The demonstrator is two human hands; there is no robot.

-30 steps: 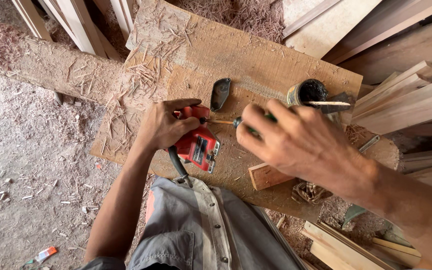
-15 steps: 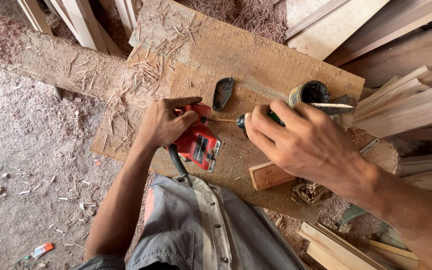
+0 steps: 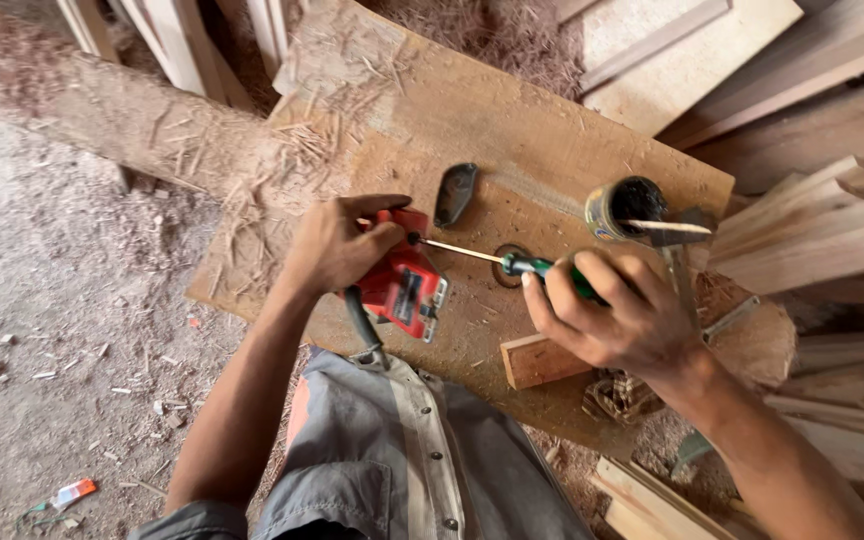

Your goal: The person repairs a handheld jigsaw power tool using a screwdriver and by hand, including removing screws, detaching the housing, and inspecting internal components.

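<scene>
Your red power tool (image 3: 407, 285) lies on the plywood board (image 3: 512, 120), its cord running back toward your lap, and the screwdriver (image 3: 512, 263) reaches into its top end just under your left thumb. Behind the screwdriver's handle stands a small round tin (image 3: 624, 205) holding something dark, with a thin stick (image 3: 670, 227) resting across its rim. Your left hand (image 3: 337, 245) curls down over the tool, fingers closed on its body. Your right hand (image 3: 617, 315) wraps the green-and-black handle, shaft pointing left. A dark oval cover (image 3: 455, 193) lies just beyond the tool; a wood block (image 3: 537, 362) sits under your right wrist.
</scene>
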